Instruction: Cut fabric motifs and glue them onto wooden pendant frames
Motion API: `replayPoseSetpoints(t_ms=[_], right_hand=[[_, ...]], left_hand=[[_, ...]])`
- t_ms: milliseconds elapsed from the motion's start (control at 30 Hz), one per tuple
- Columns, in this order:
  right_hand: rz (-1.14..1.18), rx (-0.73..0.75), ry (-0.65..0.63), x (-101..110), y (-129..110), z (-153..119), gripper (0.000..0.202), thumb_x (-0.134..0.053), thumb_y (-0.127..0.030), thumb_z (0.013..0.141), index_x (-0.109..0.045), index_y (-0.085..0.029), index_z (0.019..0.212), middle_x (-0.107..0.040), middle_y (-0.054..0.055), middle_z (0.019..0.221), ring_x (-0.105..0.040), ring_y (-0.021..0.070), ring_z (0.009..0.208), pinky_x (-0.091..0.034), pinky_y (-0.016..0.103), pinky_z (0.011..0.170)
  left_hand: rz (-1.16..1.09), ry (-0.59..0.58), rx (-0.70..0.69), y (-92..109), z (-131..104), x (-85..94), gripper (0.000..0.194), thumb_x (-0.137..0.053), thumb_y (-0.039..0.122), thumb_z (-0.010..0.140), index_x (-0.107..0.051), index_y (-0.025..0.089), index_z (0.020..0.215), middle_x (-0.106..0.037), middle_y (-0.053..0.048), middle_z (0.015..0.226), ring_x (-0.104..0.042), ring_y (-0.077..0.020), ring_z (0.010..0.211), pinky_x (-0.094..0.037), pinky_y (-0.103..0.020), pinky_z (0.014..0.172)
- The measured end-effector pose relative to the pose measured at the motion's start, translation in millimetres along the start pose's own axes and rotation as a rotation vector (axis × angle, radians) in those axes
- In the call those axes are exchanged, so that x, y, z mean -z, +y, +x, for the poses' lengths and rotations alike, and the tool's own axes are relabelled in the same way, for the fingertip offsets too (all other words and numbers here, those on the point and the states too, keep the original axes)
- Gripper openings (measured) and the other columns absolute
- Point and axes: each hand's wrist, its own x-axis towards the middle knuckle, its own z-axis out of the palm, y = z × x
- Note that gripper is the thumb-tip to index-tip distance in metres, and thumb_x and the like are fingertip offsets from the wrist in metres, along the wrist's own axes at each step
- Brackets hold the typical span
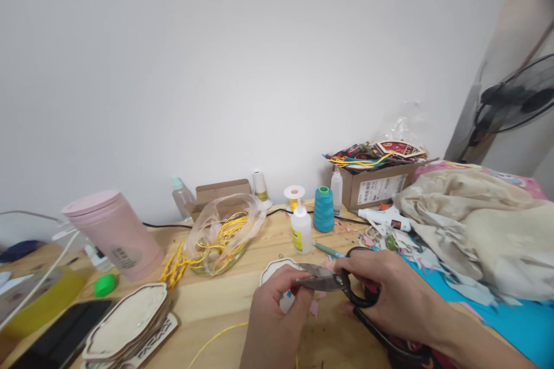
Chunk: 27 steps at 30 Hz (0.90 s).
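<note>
My right hand is closed around the black handles of a pair of scissors. Their blades point left and reach the fingertips of my left hand, whose thumb and forefinger are pinched together. Whatever sits in that pinch is too small to make out. Behind my left fingers lies a pale plaque with a scalloped edge, partly covered by the hand. A yellow cord runs across the wood to my left wrist. Pink paper scraps lie below the blades, and a pen rests just beyond the scissors.
A glue bottle and a teal thread cone stand ahead. At left are stacked plaques, a phone, a pink tumbler and a bag of yellow cords. Rightward are a cardboard box, glue gun and beige cloth.
</note>
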Motion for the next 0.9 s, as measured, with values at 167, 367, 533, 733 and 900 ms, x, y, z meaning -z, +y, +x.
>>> replayPoseSetpoints(t_ms=[167,367,533,733,900], right_hand=[[0.003,0.027,0.017,0.8,1.4,1.1,0.015,-0.066,-0.025,0.061,-0.06,-0.021,0.074,-0.054,-0.003,0.061,-0.044,0.0122,0.053,-0.03,0.021,0.049],[0.01,0.037,0.026,1.5,2.5,-0.5,0.017,-0.066,-0.028,0.062,-0.061,-0.022,0.077,-0.055,-0.003,0.061,-0.046,0.0121,0.052,-0.031,0.021,0.049],[-0.012,0.044,0.012,3.2,2.4,0.1,0.018,-0.067,-0.028,0.063,-0.063,-0.023,0.08,-0.056,-0.004,0.061,-0.045,0.0126,0.053,-0.03,0.022,0.049],[0.008,0.048,-0.021,5.4,3.4,-1.9,0.025,-0.066,-0.03,0.063,-0.063,-0.025,0.087,-0.059,-0.004,0.063,-0.047,0.0128,0.054,-0.03,0.022,0.049],[0.0,0.047,-0.05,7.5,5.5,-2.6,0.028,-0.066,-0.027,0.062,-0.062,-0.027,0.09,-0.061,-0.004,0.065,-0.047,0.0133,0.055,-0.031,0.022,0.051]], left_hand=[[0.023,-0.013,-0.02,1.8,-0.3,1.6,0.015,-0.06,0.023,0.065,-0.065,0.02,0.051,-0.056,-0.002,0.054,-0.048,-0.0144,0.052,-0.035,-0.023,0.048],[0.048,-0.013,-0.02,2.9,-0.9,1.1,0.015,-0.06,0.024,0.063,-0.065,0.02,0.05,-0.058,-0.002,0.054,-0.049,-0.0152,0.052,-0.035,-0.023,0.047],[0.077,-0.016,-0.031,0.4,-1.3,0.6,0.019,-0.057,0.024,0.066,-0.064,0.021,0.049,-0.054,-0.002,0.052,-0.048,-0.0154,0.053,-0.034,-0.023,0.046],[0.236,-0.084,-0.076,-4.1,1.0,3.9,0.019,-0.054,0.025,0.071,-0.064,0.02,0.055,-0.052,-0.002,0.058,-0.049,-0.0157,0.058,-0.036,-0.024,0.052],[0.326,-0.103,-0.117,-3.1,0.5,4.6,0.019,-0.052,0.023,0.072,-0.063,0.019,0.057,-0.051,-0.001,0.058,-0.049,-0.0154,0.059,-0.037,-0.024,0.054]])
